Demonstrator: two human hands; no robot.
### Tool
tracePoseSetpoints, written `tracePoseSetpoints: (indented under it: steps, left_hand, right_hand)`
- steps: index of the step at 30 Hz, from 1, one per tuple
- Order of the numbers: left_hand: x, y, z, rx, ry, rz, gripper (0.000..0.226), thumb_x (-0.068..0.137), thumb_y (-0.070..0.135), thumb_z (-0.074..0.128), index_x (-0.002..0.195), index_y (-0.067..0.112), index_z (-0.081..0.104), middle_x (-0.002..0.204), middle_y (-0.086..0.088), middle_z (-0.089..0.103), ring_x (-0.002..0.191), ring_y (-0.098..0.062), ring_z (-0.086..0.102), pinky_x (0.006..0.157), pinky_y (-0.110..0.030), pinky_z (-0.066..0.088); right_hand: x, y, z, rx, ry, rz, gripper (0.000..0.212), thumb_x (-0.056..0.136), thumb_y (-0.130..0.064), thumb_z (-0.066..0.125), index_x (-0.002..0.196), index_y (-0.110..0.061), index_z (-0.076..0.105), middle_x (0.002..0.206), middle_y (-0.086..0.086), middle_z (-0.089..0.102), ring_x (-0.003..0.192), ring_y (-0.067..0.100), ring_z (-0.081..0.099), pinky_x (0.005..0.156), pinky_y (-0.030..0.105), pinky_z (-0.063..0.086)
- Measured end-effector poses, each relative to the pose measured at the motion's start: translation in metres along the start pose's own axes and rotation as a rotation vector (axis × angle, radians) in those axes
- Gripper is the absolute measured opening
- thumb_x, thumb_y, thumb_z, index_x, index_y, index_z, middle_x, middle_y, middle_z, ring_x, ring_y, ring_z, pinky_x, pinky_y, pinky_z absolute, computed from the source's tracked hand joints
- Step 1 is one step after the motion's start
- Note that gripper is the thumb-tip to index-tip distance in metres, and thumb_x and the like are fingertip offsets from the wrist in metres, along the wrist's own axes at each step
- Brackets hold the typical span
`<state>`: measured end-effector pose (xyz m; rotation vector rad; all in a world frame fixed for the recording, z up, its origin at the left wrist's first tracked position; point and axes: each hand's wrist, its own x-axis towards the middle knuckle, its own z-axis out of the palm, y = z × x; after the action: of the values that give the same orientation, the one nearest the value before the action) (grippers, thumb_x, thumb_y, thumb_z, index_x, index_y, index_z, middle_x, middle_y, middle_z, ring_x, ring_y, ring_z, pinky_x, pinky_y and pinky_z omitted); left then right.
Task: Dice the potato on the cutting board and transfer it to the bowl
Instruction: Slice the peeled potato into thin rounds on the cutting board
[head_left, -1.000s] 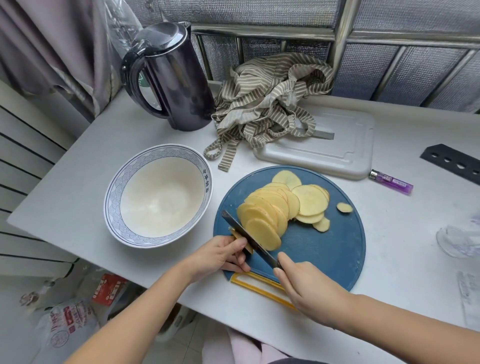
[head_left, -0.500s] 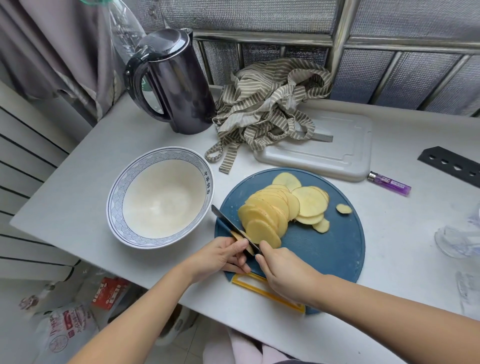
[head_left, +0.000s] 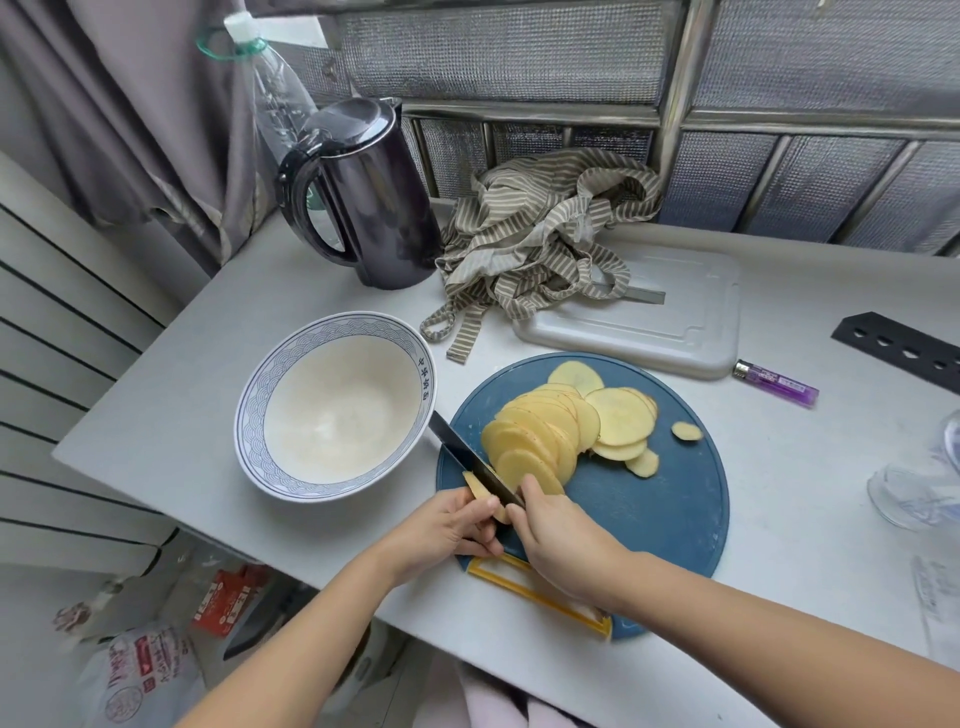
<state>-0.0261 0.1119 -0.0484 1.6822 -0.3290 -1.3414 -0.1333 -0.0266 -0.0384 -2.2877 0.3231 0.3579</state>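
Two hands engaged: my right hand (head_left: 561, 540) grips the knife (head_left: 465, 456), its blade running up-left with the tip toward the bowl (head_left: 249, 426) (nearly touching); my left hand (head_left: 447, 525) pinches a potato piece (head_left: 475, 484) on the cutting board (head_left: 649, 509).

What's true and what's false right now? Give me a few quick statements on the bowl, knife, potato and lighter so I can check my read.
1. The bowl holds no potato pieces. True.
2. The right hand grips the knife. True.
3. The potato slices lie on the white board. False: they are fanned out on the blue cutting board.
4. The lighter lies between the kettle and the bowl. False: it lies on the table to the right of the white board.
5. The left hand holds the potato end against the blade. True.
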Motion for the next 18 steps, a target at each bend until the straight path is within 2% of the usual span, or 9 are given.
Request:
tracePoseSetpoints:
  steps: [4, 6, 7, 9, 10, 13, 15, 18]
  left_hand:
    - [0.000, -0.001, 0.001, -0.073, 0.033, -0.010, 0.027, 0.100, 0.031, 0.046, 0.087, 0.009, 0.055, 0.070, -0.002, 0.056, 0.074, -0.017, 0.067, 0.073, -0.025, 0.054]
    - [0.001, -0.001, 0.000, -0.111, 0.014, -0.020, 0.030, 0.093, 0.037, 0.051, 0.087, 0.008, 0.054, 0.069, 0.000, 0.057, 0.075, -0.016, 0.067, 0.070, -0.024, 0.053]
    - [0.001, -0.002, -0.001, -0.133, 0.005, -0.024, 0.032, 0.089, 0.039, 0.052, 0.089, 0.007, 0.054, 0.069, 0.000, 0.058, 0.076, -0.017, 0.067, 0.070, -0.025, 0.053]
    - [0.002, -0.003, -0.003, -0.172, -0.006, -0.033, 0.036, 0.086, 0.041, 0.054, 0.093, 0.005, 0.053, 0.069, 0.000, 0.058, 0.077, -0.018, 0.067, 0.072, -0.026, 0.054]
    - [0.002, -0.004, -0.004, -0.186, -0.009, -0.037, 0.036, 0.086, 0.041, 0.054, 0.093, 0.005, 0.052, 0.069, 0.000, 0.058, 0.078, -0.018, 0.067, 0.073, -0.027, 0.054]
    - [0.002, -0.004, -0.004, -0.221, -0.018, -0.041, 0.035, 0.085, 0.040, 0.055, 0.091, 0.006, 0.053, 0.071, -0.002, 0.060, 0.081, -0.019, 0.067, 0.075, -0.028, 0.055]
    - [0.002, -0.004, -0.005, -0.233, -0.017, -0.046, 0.036, 0.084, 0.040, 0.055, 0.092, 0.005, 0.054, 0.074, -0.003, 0.063, 0.086, -0.021, 0.068, 0.079, -0.030, 0.055]
    - [0.002, -0.005, -0.006, -0.225, -0.016, -0.055, 0.039, 0.083, 0.043, 0.055, 0.094, 0.005, 0.057, 0.079, -0.006, 0.068, 0.091, -0.022, 0.068, 0.082, -0.031, 0.054]
  right_hand:
    - [-0.010, -0.003, 0.001, 0.057, 0.039, -0.029, 0.017, 0.102, -0.034, 0.036, 0.110, -0.020, 0.034, 0.085, 0.011, 0.060, 0.075, 0.033, 0.056, 0.069, 0.045, 0.047]
    - [-0.014, 0.000, -0.001, 0.051, 0.044, -0.035, 0.019, 0.100, -0.032, 0.040, 0.118, -0.025, 0.036, 0.091, 0.010, 0.063, 0.080, 0.031, 0.058, 0.072, 0.042, 0.049]
    - [-0.015, 0.004, -0.003, 0.046, 0.044, -0.036, 0.019, 0.099, -0.032, 0.042, 0.117, -0.027, 0.040, 0.089, 0.005, 0.063, 0.079, 0.027, 0.058, 0.070, 0.038, 0.048]
    - [-0.016, 0.008, -0.009, 0.077, 0.040, -0.016, 0.010, 0.099, -0.030, 0.045, 0.107, -0.029, 0.049, 0.079, -0.006, 0.059, 0.074, 0.018, 0.055, 0.059, 0.019, 0.041]
    - [-0.016, 0.008, -0.012, 0.104, 0.035, 0.002, 0.007, 0.098, -0.030, 0.046, 0.100, -0.028, 0.053, 0.075, -0.010, 0.056, 0.071, 0.013, 0.053, 0.056, 0.016, 0.038]
    - [-0.015, 0.009, -0.023, 0.216, -0.014, 0.079, 0.014, 0.097, -0.025, 0.047, 0.090, -0.016, 0.055, 0.067, -0.008, 0.053, 0.052, 0.004, 0.048, 0.048, 0.016, 0.035]
    - [-0.017, 0.010, -0.030, 0.428, -0.100, 0.155, 0.015, 0.096, -0.021, 0.047, 0.091, -0.007, 0.051, 0.058, -0.003, 0.048, 0.037, 0.006, 0.041, 0.038, 0.020, 0.034]
    - [-0.023, 0.013, -0.039, 0.689, -0.203, 0.222, 0.017, 0.097, -0.019, 0.046, 0.100, -0.002, 0.047, 0.057, 0.003, 0.043, 0.037, 0.016, 0.036, 0.036, 0.022, 0.032]
